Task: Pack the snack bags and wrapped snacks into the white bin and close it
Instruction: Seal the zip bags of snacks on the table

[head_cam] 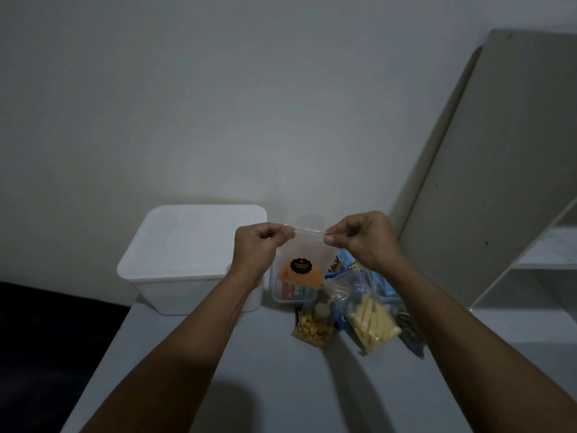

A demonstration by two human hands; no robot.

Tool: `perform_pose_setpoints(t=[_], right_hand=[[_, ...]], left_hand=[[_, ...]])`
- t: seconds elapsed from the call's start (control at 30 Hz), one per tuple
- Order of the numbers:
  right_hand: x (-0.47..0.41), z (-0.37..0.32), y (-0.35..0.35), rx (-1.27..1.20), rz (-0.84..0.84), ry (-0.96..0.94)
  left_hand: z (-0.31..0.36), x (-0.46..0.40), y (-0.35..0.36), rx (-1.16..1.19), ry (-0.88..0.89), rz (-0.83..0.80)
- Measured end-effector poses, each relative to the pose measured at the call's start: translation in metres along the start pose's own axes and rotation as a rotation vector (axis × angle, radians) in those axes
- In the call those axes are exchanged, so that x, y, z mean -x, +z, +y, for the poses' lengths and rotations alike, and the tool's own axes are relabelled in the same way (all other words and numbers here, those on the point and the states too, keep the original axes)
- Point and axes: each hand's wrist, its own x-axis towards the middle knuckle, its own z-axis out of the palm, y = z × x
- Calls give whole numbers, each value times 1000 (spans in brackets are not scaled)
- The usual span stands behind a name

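Observation:
A clear snack bag point(301, 267) with orange chips and a black round label hangs in the air above the table. My left hand point(259, 248) pinches its top left corner and my right hand point(362, 239) pinches its top right corner. The white bin point(193, 260) stands to the left with its lid on. Below the held bag lie a bag of golden nuts point(312, 329), a bag of pale yellow sticks point(373, 323) and blue wrapped snacks point(343, 264).
A small clear container point(292, 295) with packets sits right of the bin. A dark packet point(412, 335) lies at the pile's right edge. A white shelf unit point(530, 260) stands at the right, with a board leaning on the wall. The table's left edge drops to dark floor.

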Motion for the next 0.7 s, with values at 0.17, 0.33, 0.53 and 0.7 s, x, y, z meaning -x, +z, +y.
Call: perform_pose_setpoints(t=[0.17, 0.33, 0.53, 0.7], right_hand=[[0, 1, 5, 6, 10, 0], [8, 2, 14, 3, 99, -32], [14, 6, 18, -17, 100, -54], [18, 9, 17, -58, 2, -26]], left_hand=[[-1, 2, -2, 0, -32, 21], [0, 12, 8, -100, -107, 205], [10, 16, 20, 74, -299, -21], [8, 16, 23, 102, -320, -1]])
